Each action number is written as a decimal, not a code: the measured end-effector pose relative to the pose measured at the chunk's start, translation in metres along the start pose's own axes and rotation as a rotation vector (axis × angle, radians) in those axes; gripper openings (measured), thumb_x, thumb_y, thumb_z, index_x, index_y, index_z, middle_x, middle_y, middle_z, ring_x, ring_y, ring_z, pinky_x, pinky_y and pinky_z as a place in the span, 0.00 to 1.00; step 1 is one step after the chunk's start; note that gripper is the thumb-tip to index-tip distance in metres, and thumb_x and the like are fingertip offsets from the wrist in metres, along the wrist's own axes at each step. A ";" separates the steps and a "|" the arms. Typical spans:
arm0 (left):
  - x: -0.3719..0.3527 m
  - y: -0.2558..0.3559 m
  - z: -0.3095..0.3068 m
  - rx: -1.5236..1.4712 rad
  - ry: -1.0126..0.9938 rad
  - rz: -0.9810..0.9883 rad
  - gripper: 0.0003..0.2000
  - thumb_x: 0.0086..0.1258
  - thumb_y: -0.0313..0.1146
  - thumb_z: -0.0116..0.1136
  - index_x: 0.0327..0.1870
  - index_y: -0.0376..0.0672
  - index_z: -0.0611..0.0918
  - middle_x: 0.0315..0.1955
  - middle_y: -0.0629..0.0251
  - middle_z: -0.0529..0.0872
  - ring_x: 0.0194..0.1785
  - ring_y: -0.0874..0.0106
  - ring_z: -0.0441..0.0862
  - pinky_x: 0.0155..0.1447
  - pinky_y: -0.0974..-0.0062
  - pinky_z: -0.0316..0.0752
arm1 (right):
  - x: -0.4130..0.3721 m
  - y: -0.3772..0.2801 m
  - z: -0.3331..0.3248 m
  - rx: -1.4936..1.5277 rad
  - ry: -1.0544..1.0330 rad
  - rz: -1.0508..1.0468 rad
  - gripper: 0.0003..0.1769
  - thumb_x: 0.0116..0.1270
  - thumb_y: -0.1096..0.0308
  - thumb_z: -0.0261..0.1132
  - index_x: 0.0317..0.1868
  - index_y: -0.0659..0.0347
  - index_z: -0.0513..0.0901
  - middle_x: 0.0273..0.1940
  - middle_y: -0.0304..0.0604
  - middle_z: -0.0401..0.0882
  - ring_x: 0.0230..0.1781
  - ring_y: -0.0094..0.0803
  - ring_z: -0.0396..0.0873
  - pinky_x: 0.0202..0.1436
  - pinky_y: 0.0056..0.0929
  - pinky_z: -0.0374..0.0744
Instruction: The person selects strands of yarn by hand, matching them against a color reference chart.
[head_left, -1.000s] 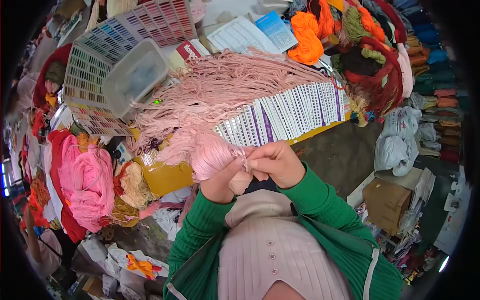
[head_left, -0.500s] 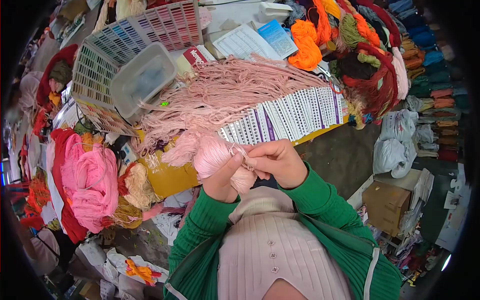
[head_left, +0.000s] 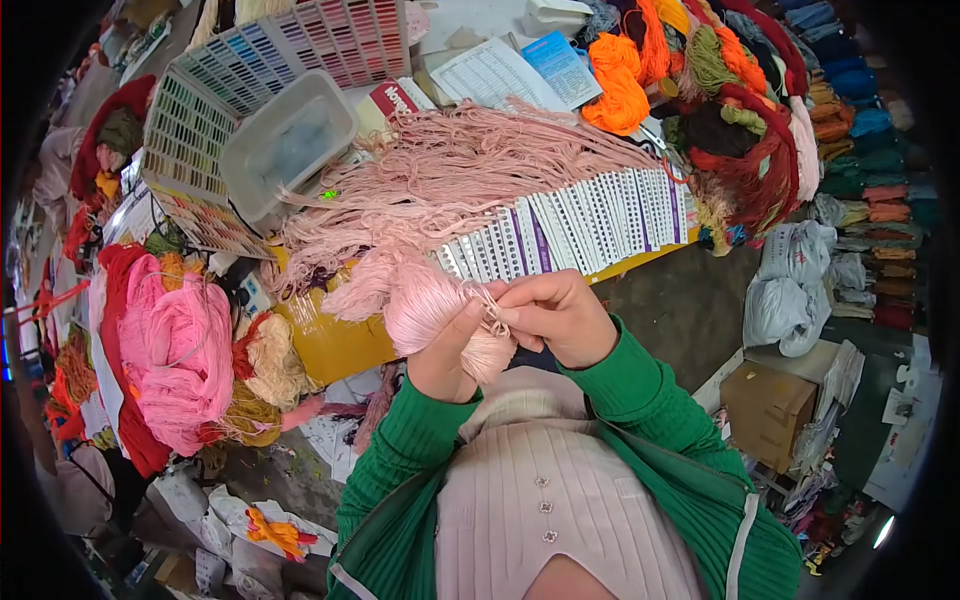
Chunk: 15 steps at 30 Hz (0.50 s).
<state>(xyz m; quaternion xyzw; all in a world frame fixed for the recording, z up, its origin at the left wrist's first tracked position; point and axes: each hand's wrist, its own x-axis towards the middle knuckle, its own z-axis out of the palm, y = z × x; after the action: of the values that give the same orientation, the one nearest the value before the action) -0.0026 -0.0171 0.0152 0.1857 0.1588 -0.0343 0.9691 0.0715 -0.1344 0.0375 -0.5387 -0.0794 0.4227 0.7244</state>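
Skein (head_left: 420,300): pale pink thread, fine and slightly glossy. It looks light and limp with no stiffness of its own, and its ends sag round my fist. It sits just below the cards (head_left: 590,225), off the table (head_left: 330,350) edge and before my chest.

Left hand (head_left: 440,355): closed round the skein's waist, thumb pressing the strands flat.

Right hand (head_left: 555,315): narrow, with thumb and forefinger pinching a thin loop (head_left: 490,308) at the skein's top.

Handling, as I judge it: the strands snag and slide apart easily. Best gripped at the gathered waist, not the fluffy ends. A light pinch is enough.

Pile (head_left: 450,175): same pink, long loose lengths, tangled, lying above the cards and spilling onto them.

Cards: flat, stiff, white with purple strips, fanned in a row.

Tub (head_left: 285,145): up-left of the cards, cloudy rigid plastic.
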 end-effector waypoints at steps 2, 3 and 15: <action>0.001 -0.002 -0.004 -0.048 0.031 -0.025 0.13 0.62 0.31 0.44 0.45 0.32 0.69 0.36 0.58 0.75 0.40 0.69 0.73 0.46 0.75 0.67 | -0.001 0.000 -0.002 0.043 0.002 0.009 0.05 0.54 0.78 0.56 0.30 0.70 0.77 0.17 0.36 0.70 0.13 0.17 0.62 0.16 0.14 0.61; 0.002 -0.002 -0.006 -0.063 -0.008 -0.036 0.14 0.62 0.31 0.44 0.45 0.32 0.69 0.37 0.58 0.75 0.41 0.70 0.73 0.47 0.75 0.66 | -0.001 0.000 -0.004 0.065 -0.004 0.028 0.05 0.54 0.78 0.56 0.30 0.70 0.77 0.17 0.36 0.70 0.13 0.17 0.62 0.17 0.14 0.61; 0.003 -0.004 0.004 -0.009 -0.031 0.028 0.12 0.62 0.31 0.45 0.42 0.33 0.71 0.36 0.60 0.75 0.40 0.71 0.73 0.46 0.75 0.67 | -0.005 0.001 -0.005 0.044 0.008 0.017 0.05 0.53 0.79 0.56 0.30 0.69 0.77 0.22 0.37 0.71 0.16 0.18 0.63 0.17 0.14 0.61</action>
<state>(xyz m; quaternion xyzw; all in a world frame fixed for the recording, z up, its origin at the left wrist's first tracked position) 0.0004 -0.0219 0.0161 0.1832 0.1414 -0.0229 0.9726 0.0706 -0.1411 0.0369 -0.5251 -0.0628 0.4284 0.7327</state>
